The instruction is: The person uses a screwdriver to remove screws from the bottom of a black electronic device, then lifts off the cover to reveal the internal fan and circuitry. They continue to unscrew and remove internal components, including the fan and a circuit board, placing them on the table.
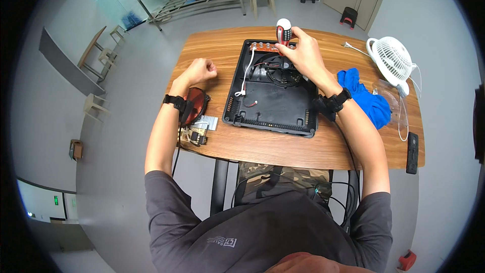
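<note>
My right hand (304, 53) grips the handle of a screwdriver (283, 31), coloured red and black with a white end. The screwdriver stands nearly upright over the round black cooling fan (283, 75), its tip lost against the dark parts. That fan sits inside an open black plastic housing (273, 103), the bottom shell of what looks like an induction cooker. An orange-red board strip (262, 46) runs along its far edge, and a white cable (247, 71) lies inside. My left hand (201, 71) is curled closed above the table, left of the housing; whatever it holds, if anything, is hidden.
Below my left wrist lie a copper-coloured coil (196, 106), a grey finned heat sink (208, 122) and a circuit board (192, 135). On the right are a blue cloth (366, 101), a small white fan (393, 60) and a black bar-shaped object (412, 152) near the wooden table's (212, 45) edge.
</note>
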`<state>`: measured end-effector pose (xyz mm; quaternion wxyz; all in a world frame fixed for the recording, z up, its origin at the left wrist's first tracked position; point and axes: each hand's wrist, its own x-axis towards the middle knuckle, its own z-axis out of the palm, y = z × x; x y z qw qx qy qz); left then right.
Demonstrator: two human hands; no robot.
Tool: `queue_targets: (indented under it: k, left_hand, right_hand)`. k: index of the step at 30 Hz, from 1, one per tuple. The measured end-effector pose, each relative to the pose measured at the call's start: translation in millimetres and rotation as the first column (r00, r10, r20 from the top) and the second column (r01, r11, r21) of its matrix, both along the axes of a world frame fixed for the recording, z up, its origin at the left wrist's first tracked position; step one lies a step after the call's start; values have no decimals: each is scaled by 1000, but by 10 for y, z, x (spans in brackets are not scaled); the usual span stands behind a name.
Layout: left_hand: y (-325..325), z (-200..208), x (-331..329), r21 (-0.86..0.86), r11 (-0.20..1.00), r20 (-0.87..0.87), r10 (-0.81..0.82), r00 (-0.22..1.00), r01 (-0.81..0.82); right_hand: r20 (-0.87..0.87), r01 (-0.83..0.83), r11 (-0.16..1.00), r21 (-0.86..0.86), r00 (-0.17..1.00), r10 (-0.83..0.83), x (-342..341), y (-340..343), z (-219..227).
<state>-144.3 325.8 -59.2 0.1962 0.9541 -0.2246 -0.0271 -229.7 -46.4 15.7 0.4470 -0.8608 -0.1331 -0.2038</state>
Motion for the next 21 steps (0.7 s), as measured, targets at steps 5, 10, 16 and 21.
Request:
queue_targets:
  k: [5,10,16,21]
  left_hand:
    - [180,-286,-70,153,988,-74,12,997,-1]
    - [94,-339,-88,132,990,-125,64,990,-47]
    - [112,-373,-33,115,993,-128,24,991,-10]
    - [114,-170,24,125,992,171,-1,985,-21]
  right_hand:
    - [11,-16,1000,-12,1000,16,21,132,-47]
    - [26,-3,1000,-1,1000,3,71,109,-110]
    - [104,41,998,-52,994,-35,132,31,-103]
    - [173,73,992,-102,983,-55,167,7,-50]
